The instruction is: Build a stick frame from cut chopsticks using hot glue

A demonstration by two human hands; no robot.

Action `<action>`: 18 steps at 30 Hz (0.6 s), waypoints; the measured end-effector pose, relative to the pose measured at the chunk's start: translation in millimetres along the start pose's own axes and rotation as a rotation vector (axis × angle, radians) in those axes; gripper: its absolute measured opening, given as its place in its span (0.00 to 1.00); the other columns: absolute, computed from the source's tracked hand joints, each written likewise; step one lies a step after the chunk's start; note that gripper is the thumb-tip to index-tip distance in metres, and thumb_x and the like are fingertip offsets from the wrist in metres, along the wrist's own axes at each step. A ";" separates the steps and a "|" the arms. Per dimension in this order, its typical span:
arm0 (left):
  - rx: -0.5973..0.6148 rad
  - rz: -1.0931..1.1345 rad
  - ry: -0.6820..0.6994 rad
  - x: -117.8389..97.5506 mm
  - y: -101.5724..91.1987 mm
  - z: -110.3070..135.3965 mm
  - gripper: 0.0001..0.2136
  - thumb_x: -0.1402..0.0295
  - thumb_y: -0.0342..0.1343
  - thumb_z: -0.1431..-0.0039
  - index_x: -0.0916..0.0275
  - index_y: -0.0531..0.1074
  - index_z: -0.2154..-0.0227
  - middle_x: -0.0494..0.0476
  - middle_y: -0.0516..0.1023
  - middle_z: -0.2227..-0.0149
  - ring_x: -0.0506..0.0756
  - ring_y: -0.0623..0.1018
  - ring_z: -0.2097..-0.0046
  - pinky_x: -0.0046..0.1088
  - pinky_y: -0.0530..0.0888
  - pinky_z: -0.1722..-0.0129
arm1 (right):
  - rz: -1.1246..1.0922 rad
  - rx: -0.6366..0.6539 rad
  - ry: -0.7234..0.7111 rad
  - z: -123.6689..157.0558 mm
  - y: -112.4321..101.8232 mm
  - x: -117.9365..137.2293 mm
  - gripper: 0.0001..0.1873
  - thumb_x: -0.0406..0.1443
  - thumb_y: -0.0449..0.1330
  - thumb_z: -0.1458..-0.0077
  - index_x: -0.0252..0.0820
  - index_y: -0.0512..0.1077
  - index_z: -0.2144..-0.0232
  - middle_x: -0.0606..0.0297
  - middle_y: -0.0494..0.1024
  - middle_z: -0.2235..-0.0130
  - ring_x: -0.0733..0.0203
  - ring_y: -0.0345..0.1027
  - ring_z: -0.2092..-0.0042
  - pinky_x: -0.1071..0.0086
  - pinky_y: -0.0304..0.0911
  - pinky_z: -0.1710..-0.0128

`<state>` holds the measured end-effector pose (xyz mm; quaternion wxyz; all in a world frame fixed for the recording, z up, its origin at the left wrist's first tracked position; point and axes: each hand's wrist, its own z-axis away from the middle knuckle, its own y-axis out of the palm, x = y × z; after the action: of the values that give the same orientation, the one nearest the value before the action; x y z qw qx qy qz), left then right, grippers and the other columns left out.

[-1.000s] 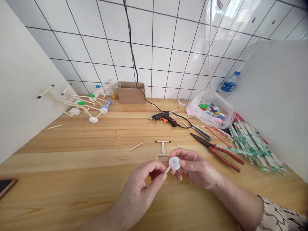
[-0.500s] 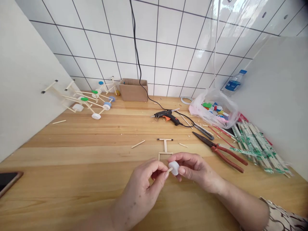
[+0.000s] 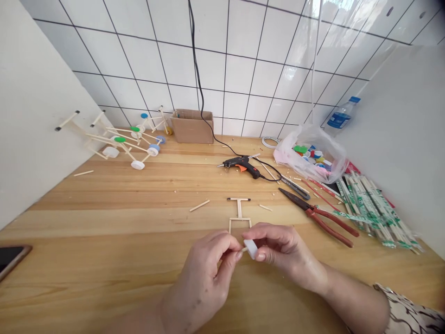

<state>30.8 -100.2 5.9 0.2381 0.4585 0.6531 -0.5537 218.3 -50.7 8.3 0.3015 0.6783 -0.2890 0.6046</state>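
Note:
My left hand point(image 3: 200, 273) pinches a short wooden stick point(image 3: 245, 249) between thumb and fingertips. My right hand point(image 3: 281, 250) holds a white plastic bottle cap point(image 3: 251, 248) by its rim, and the stick's end meets the cap. Just beyond my fingers, a flat frame of glued wooden sticks point(image 3: 239, 209) lies on the wooden worktop point(image 3: 104, 197), close to but apart from both hands.
Left: stick-and-cap wheeled models point(image 3: 121, 141). Right: hot glue gun point(image 3: 239, 166), red-handled pliers point(image 3: 323, 220), scissors point(image 3: 295, 188), a plastic bag of caps point(image 3: 309, 155), wrapped chopsticks point(image 3: 371, 211). Behind: a cardboard box point(image 3: 191, 126). A phone point(image 3: 10, 260) sits at the left edge.
My right hand has rolled the white cap from face-on to nearly edge-on. The stick stays at the cap, and both hands have stayed close together.

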 end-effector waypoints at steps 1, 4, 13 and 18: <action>-0.006 -0.014 0.016 0.0 -0.2 0.3 0.09 0.72 0.47 0.40 0.61 0.66 0.75 0.48 0.66 0.78 0.49 0.67 0.76 0.23 0.63 0.75 | 0.041 -0.016 -0.030 0.2 0.9 -0.3 0.13 0.35 0.63 0.46 0.47 0.76 0.57 0.65 0.74 0.66 0.66 0.65 0.66 0.71 0.63 0.64; -0.030 -0.070 0.087 -0.9 -0.5 0.9 0.09 0.75 0.45 0.40 0.61 0.66 0.75 0.50 0.67 0.77 0.50 0.68 0.74 0.24 0.64 0.73 | 0.145 -0.069 -0.096 1.2 4.3 -1.0 0.13 0.35 0.64 0.48 0.47 0.77 0.58 0.65 0.75 0.68 0.65 0.65 0.67 0.69 0.63 0.65; -0.080 -0.131 0.207 -3.2 1.7 3.0 0.09 0.79 0.44 0.40 0.62 0.65 0.73 0.50 0.68 0.76 0.50 0.67 0.73 0.25 0.63 0.73 | 0.173 -0.100 -0.147 5.5 10.0 -1.0 0.13 0.34 0.63 0.47 0.49 0.76 0.57 0.65 0.76 0.68 0.64 0.68 0.68 0.70 0.65 0.66; -0.028 -0.090 0.173 -3.7 -0.2 2.2 0.09 0.79 0.44 0.41 0.61 0.63 0.74 0.49 0.67 0.77 0.49 0.67 0.74 0.24 0.63 0.73 | 0.382 -0.083 -0.301 7.1 10.6 0.5 0.15 0.34 0.61 0.44 0.48 0.73 0.53 0.62 0.76 0.67 0.61 0.67 0.67 0.68 0.64 0.67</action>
<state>31.9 -103.5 8.4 0.1620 0.4716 0.6987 -0.5130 215.0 -63.0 8.8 0.1630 0.6808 -0.4782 0.5304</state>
